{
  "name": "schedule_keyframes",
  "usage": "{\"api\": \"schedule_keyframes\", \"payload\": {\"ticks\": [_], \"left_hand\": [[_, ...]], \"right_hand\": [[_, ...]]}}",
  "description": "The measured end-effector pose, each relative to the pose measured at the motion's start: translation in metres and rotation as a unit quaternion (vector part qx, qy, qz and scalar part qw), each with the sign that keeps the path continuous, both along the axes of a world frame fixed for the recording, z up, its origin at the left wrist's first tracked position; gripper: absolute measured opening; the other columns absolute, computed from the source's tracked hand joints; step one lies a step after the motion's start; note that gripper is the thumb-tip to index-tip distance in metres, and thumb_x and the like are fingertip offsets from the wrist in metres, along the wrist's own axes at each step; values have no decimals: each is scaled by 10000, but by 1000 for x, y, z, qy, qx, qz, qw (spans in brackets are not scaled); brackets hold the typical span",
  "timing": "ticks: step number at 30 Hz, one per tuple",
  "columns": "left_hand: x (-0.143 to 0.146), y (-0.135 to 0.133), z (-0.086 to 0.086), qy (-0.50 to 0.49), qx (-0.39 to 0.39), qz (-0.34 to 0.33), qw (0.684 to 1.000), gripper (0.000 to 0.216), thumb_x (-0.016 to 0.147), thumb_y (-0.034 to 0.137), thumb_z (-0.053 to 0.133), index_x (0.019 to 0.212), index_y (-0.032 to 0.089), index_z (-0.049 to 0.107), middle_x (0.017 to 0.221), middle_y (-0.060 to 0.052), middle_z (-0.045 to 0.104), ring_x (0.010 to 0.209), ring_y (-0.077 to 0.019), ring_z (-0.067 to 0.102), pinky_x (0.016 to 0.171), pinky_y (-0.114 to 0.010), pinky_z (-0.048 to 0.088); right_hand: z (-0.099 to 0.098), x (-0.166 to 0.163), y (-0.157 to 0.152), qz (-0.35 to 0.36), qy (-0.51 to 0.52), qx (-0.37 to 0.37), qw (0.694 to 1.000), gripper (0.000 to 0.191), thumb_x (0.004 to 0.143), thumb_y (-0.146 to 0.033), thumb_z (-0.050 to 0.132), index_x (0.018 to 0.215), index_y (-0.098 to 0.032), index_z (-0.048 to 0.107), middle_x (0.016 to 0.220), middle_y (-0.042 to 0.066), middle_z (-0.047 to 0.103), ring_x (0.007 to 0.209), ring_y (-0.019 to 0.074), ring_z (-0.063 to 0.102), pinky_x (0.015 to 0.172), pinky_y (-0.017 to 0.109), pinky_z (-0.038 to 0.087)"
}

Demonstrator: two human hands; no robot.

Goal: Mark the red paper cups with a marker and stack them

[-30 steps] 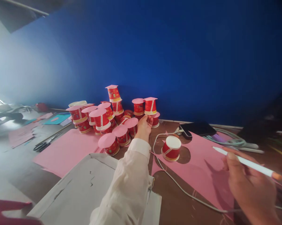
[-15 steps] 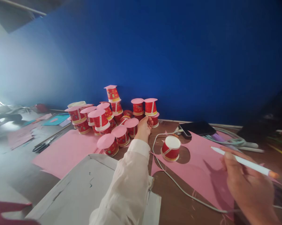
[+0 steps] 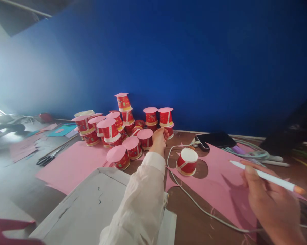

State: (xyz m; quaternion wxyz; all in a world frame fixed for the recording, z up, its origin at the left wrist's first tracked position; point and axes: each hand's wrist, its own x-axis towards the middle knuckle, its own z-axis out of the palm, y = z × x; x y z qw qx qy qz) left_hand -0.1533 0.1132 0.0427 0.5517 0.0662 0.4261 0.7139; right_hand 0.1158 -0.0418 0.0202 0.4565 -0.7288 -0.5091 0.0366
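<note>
My left hand point(image 3: 160, 137), its fingers curled in, is at the foot of a two-high stack of red paper cups. Its thumb side lies just under the upper cup point(image 3: 166, 117), against or very near the lower cup point(image 3: 170, 131); nothing shows in the fingers. My right hand point(image 3: 273, 199) grips a white marker pen point(image 3: 268, 177) with an orange end, above pink paper point(image 3: 221, 170). Between the hands an upside-down red paper cup point(image 3: 186, 166) stands with its white base bare. To the left, several red cups point(image 3: 109, 132) carry pink paper discs, some stacked.
A black phone point(image 3: 216, 139) lies by a white cable point(image 3: 194, 200) that loops across the brown table. On the left are pink sheets point(image 3: 75, 165), black scissors point(image 3: 50, 157) and a worn white board or box point(image 3: 84, 207). A blue wall point(image 3: 184, 61) rises behind.
My left hand has shifted slightly right, and the upper cup beside it sits slightly further right over the lower one. My right hand still holds the pen in nearly the same place.
</note>
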Motion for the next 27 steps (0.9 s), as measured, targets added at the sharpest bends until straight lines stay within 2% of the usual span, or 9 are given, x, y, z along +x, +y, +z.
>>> {"api": "schedule_keyframes", "payload": {"ticks": [6,13,18,20,24,27], "left_hand": [[2,-2,1,9,-5,-4,1000,215,933,92,639,728,133,591,632,11,609,520,-58,574,554,-164,492],[5,-4,2,20,-22,-10,999,233,930,114,657,716,142,569,598,28,576,503,-50,555,532,-145,478],[7,-5,1,36,-39,-13,999,244,889,166,735,722,152,557,603,36,574,507,-53,560,525,-144,474],[9,-6,2,46,-52,-15,997,275,874,190,761,706,157,546,576,49,544,477,-48,523,489,-136,435],[13,-13,6,69,-77,-39,994,370,870,234,775,631,159,502,509,77,439,390,-20,354,395,-124,266],[16,-23,15,83,-73,-70,991,398,901,263,742,602,151,505,494,81,383,380,-7,280,380,-124,185]], "right_hand": [[1,0,0,5,9,-4,1000,543,744,-752,412,818,-270,651,796,90,706,942,400,682,828,520,501],[3,0,-1,1,1,-21,1000,575,741,-761,399,867,-270,669,790,83,706,908,402,677,761,504,490],[5,-1,-1,-12,7,-42,999,618,714,-782,377,882,-270,679,816,93,710,915,407,674,758,504,489],[4,0,-1,-14,7,-41,999,624,715,-770,378,909,-268,695,818,97,709,925,408,676,766,506,494],[2,1,2,-2,8,-43,999,654,728,-765,387,1006,-279,725,903,104,730,999,423,670,792,525,504],[2,2,3,3,23,-50,998,604,720,-731,415,976,-283,727,930,125,729,1054,425,658,849,539,510]]}}
